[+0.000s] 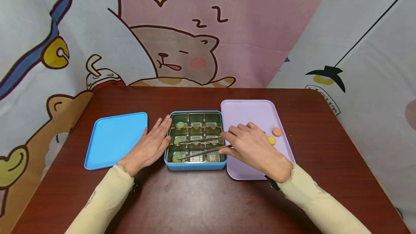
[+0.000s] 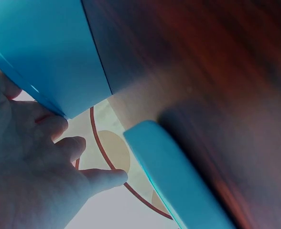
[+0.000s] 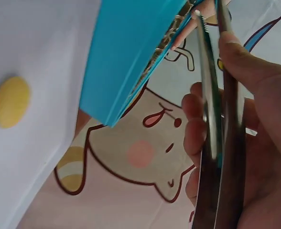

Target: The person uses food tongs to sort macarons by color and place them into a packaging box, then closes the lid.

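My right hand [image 1: 250, 145] holds long metal tweezers [image 3: 210, 95], thumb on one arm and fingers on the other. The tweezers' arms stand apart and reach across the blue box [image 1: 195, 167] to its left column. One tip is by the front-left green piece [image 1: 177, 156], the other near the middle-left green piece [image 1: 178, 140]; contact cannot be told. Another green piece [image 1: 180, 125] sits in the back-left compartment. My left hand [image 1: 151, 143] rests with extended fingers against the box's left side, as the left wrist view also shows.
A lilac tray [image 1: 247, 109] right of the box bears an orange round piece [image 1: 277, 131] and a yellow round piece [image 1: 271, 140], partly beside my right hand. A blue lid [image 1: 113, 140] lies on the left of the brown table [image 1: 195, 205]. A printed cloth [image 1: 260, 17] hangs behind.
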The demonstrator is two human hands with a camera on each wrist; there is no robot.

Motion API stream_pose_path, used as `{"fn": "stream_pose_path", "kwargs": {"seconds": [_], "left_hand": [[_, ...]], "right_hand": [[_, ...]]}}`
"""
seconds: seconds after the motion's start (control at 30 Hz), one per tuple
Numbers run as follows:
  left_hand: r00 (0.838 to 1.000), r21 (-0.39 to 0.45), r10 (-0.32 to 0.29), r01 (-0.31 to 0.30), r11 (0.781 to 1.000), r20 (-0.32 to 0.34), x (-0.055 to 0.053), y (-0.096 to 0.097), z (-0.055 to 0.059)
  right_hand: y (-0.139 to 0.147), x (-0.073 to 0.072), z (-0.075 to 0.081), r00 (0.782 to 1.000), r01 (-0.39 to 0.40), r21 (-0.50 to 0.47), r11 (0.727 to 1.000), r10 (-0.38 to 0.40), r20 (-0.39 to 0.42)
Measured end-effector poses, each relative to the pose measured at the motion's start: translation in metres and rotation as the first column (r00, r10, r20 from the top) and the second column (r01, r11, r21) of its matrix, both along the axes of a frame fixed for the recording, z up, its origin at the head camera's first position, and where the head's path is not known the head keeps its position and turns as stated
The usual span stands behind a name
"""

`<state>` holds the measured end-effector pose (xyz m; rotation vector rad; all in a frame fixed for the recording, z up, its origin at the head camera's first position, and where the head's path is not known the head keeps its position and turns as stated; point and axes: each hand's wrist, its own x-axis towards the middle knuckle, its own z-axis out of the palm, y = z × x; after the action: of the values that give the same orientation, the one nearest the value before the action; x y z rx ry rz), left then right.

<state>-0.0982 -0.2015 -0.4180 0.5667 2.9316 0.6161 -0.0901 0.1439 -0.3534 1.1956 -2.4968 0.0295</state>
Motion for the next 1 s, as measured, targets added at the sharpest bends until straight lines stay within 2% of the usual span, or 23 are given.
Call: {"fn": "stream_pose_path", "kwargs": {"seconds": [0.17,0.33,0.43,0.57,0.7,1.0], "left_hand": [[1.000,0.007,-0.001,0.001,1.000,-0.001,-0.001,0.002,0.000],[1.000,0.012,-0.006,0.006,1.000,0.003,-0.001,0.003,0.000],[1.000,0.010,-0.004,0.004,1.000,0.016,-0.001,0.002,-0.001],[1.000,0.007,0.000,0.000,1.000,0.023,0.001,0.001,-0.002],[1.000,0.006,-0.002,0.002,1.000,0.015,0.001,0.000,-0.002],[1.000,0.002,-0.013,0.013,1.000,0.006,0.001,0.002,-0.001]], "right_hand": [[0.020,0.005,-0.004,0.997,0.055,-0.089,0.995,-0.050,0.061],[0.043,0.010,-0.005,0.985,0.145,-0.187,0.972,-0.124,0.120],[0.056,0.013,-0.006,0.969,0.211,-0.223,0.952,-0.174,0.176],[0.073,0.016,-0.007,0.937,0.319,-0.265,0.910,-0.259,0.236],[0.092,0.017,-0.007,0.912,0.389,-0.274,0.879,-0.327,0.246],[0.131,0.024,-0.013,0.887,0.448,-0.226,0.865,-0.398,0.234]]}}
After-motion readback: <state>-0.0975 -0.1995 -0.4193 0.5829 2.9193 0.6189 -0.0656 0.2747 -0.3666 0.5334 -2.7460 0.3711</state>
